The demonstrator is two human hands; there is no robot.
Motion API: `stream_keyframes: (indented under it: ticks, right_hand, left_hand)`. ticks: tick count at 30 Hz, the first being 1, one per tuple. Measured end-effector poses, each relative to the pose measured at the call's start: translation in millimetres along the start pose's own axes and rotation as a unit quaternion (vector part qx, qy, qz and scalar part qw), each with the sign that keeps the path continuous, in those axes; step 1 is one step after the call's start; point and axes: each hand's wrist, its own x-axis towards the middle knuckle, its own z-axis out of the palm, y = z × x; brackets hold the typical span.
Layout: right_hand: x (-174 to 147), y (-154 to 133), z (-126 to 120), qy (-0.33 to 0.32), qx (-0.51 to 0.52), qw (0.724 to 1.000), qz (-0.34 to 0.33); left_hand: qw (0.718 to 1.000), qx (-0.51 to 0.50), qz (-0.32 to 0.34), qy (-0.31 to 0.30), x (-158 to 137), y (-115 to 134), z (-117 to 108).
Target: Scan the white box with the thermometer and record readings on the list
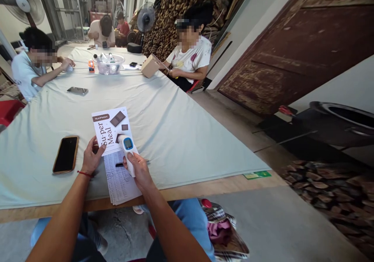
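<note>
A white printed card (117, 118) marked "NutriMotion Su-per Meal" is pinched at its lower left corner by my left hand (92, 157), which wears a red string bracelet. My right hand (139, 169) is wrapped round a white infrared thermometer (127, 153) with a blue-rimmed display. Its front end overlaps the lower right part of the card. Under my hands lie sheets of handwritten paper (120, 186), with a dark pen (119, 164) on them, partly hidden by the thermometer. A smartphone (66, 154) in a tan case rests on the cloth left of my left hand.
A pale cloth (187, 145) covers the table. Farther back are another phone (77, 90), a clear basin (110, 65) of bottles and a cardboard box (150, 66). Several people sit around the table. Stacked firewood (330, 192) lies on the floor at right.
</note>
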Motion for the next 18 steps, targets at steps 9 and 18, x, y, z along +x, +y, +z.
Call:
stream_keyframes:
  ticks: [9, 18]
  right_hand:
    - [1, -1, 2, -0.002, 0.007, 1.000, 0.005]
    - [-19, -16, -17, 0.023, -0.054, 0.997, -0.055]
  left_hand:
    - [1.000, 0.014, -0.004, 0.002, 0, 8, -1]
    - [1.000, 0.026, -0.006, 0.009, 2, 19, -2]
